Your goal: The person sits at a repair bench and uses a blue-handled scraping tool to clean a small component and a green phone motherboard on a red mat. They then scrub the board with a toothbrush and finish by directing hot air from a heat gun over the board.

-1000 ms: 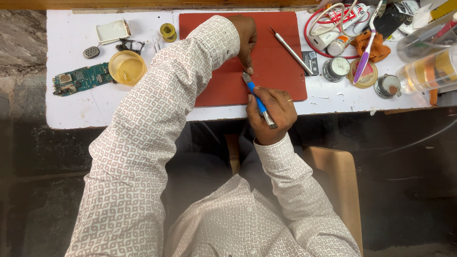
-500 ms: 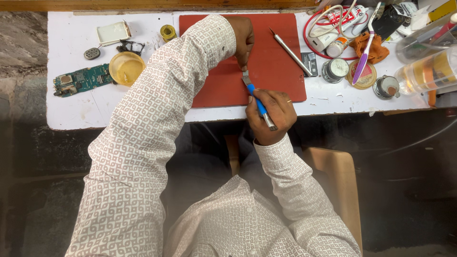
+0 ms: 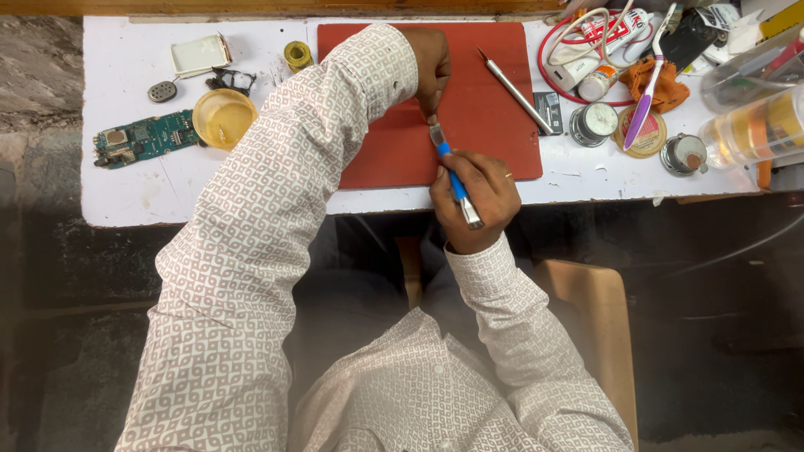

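Observation:
My right hand (image 3: 474, 194) grips a blue-and-silver hand tool (image 3: 453, 178) near the front edge of a red work mat (image 3: 494, 117). The tool's tip points up toward my left hand (image 3: 429, 64), whose fingers pinch down on something small on the mat; what it is cannot be made out. My left arm in a patterned sleeve crosses the white table (image 3: 126, 188) from the lower left. A second silver pointed tool (image 3: 515, 90) lies loose on the mat to the right.
At the left lie a green circuit board (image 3: 142, 139), a yellow dish (image 3: 223, 117), a tape roll (image 3: 297, 55) and a white casing (image 3: 199, 54). At the right are a red cable loop (image 3: 553, 79), round tins (image 3: 593, 123), a purple toothbrush (image 3: 646, 92), an orange cloth (image 3: 662, 84) and plastic containers (image 3: 754, 125).
My right hand has moved slightly up and left with the tool, bringing its tip closer to my left fingers. My left hand stays pressed on the mat.

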Demonstrator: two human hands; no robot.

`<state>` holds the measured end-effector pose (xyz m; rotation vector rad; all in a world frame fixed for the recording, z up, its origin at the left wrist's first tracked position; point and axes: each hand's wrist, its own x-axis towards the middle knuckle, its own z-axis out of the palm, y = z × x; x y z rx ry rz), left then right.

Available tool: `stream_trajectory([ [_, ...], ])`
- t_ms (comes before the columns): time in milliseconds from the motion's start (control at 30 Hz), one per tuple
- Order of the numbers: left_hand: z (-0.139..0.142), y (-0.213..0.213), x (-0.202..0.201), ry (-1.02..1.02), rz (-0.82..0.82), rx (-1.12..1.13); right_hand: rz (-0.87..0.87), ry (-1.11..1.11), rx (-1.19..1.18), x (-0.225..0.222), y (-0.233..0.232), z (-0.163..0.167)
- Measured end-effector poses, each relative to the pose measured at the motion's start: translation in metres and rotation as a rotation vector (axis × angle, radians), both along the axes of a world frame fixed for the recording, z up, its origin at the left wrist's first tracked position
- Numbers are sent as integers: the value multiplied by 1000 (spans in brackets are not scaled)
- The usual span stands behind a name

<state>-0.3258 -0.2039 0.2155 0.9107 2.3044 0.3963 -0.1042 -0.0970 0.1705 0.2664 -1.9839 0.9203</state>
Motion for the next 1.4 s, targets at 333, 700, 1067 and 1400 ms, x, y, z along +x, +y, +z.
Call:
stream_trajectory([
  [333,15,-4,-64,-22,13,8,35,-59,-125,-56,2,21],
  [700,12,14,-110,-31,85,10,289,-121,-618,-99,46,4],
  [1067,-34,7,-125,224,125,416,449,-154,-792,-150,118,-8],
  [1400,-66,-30,-110,669,405,389,513,-640,-734,-262,110,-12],
])
